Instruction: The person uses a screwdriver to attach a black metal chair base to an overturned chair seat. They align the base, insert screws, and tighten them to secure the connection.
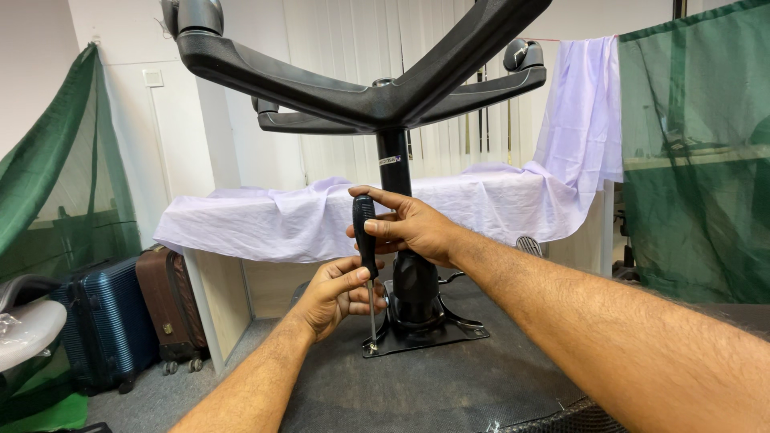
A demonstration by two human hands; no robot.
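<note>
At the near-left corner of the mounting plate point(425, 330), an upright screwdriver point(366, 240) meets a screw.
Right hand point(413, 227) grips its black handle; left hand point(341, 293) pinches the shaft. Judging by this, keeping the tip seated and vertical under the upturned chair base point(361, 88) matters most.

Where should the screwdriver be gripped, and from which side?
Probably by the black handle of the screwdriver, from the right, as the right hand does. It stands upright, tip on the plate; the column blocks behind, and the left hand steadies the thin shaft.
</note>
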